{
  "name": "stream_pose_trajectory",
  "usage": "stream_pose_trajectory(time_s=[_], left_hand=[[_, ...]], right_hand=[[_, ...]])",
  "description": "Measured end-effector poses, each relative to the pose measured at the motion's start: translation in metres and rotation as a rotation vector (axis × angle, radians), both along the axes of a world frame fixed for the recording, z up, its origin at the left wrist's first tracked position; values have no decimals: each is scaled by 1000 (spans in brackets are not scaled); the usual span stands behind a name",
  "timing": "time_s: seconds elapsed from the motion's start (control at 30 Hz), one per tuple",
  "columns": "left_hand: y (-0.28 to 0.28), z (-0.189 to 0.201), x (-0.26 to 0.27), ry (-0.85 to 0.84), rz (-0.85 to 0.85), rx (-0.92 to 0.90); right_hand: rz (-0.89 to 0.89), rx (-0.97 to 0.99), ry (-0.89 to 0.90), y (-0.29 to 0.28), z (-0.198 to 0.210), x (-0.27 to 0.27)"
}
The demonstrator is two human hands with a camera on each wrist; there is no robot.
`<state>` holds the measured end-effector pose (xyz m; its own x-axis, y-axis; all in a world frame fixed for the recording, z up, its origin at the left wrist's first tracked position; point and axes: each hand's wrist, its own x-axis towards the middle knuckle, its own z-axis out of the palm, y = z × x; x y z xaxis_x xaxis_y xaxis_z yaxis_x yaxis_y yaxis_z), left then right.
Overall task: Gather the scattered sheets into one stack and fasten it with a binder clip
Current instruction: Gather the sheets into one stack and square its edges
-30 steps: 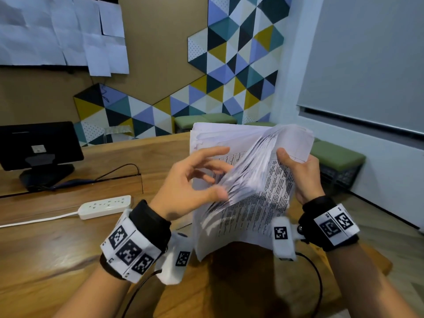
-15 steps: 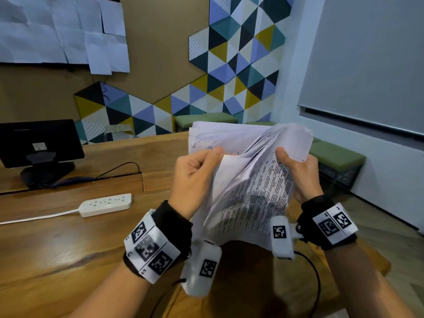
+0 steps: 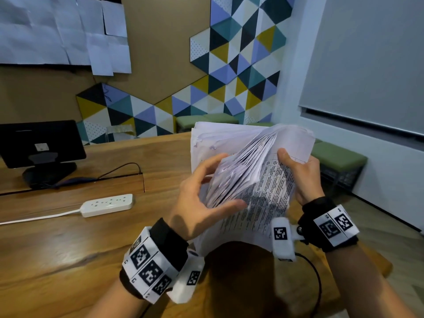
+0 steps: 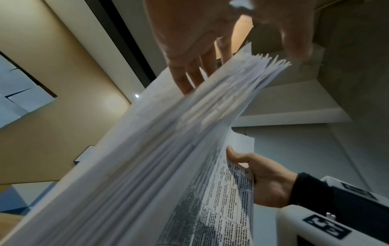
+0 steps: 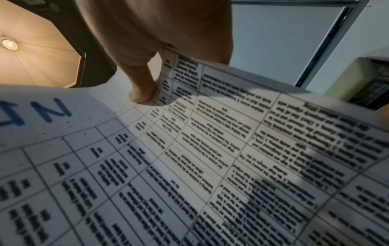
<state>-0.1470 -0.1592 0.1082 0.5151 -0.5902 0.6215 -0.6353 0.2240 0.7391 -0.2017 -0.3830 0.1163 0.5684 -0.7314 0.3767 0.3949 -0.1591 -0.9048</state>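
Note:
A thick stack of printed sheets point(image 3: 270, 187) is held upright above the wooden table point(image 3: 68, 249). My right hand point(image 3: 296, 166) grips its right edge, thumb point(image 5: 143, 89) pressed on the front page with the printed table. The upper sheets fan out to the left. My left hand point(image 3: 229, 180) has spread, nearly straight fingers, and the fanned sheaf point(image 4: 189, 149) lies loosely between the thumb and the fingers point(image 4: 189, 74). The stack's lower edge hangs free above the table. No binder clip shows in any view.
A white power strip point(image 3: 107, 204) with its cord lies left of the hands. A black screen on a stand point(image 3: 41, 143) sits at the far left. Green benches point(image 3: 339, 159) line the wall to the right. A black wrist cable point(image 3: 314, 278) hangs under my right forearm.
Half a second ago my left hand was curled on the fanned sheets; now its fingers have spread again and the sheets fan wider. My right hand has kept its grip.

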Motion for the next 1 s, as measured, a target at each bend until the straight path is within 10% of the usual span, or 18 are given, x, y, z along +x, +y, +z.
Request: stream_pose_trajectory(time_s=[0.13, 0.3, 0.63, 1.0], left_hand=[[-10, -5, -1, -100, 85, 130], [-26, 13, 17, 13, 369, -235], [-22, -6, 30, 340, 50, -108], [-31, -7, 16, 354, 177, -331]], right_hand=[[12, -12, 3, 4, 1, 0], [-76, 18, -163, 15, 9, -1], [218, -62, -52, -5, -19, -21], [315, -88, -21, -17, -17, -25]])
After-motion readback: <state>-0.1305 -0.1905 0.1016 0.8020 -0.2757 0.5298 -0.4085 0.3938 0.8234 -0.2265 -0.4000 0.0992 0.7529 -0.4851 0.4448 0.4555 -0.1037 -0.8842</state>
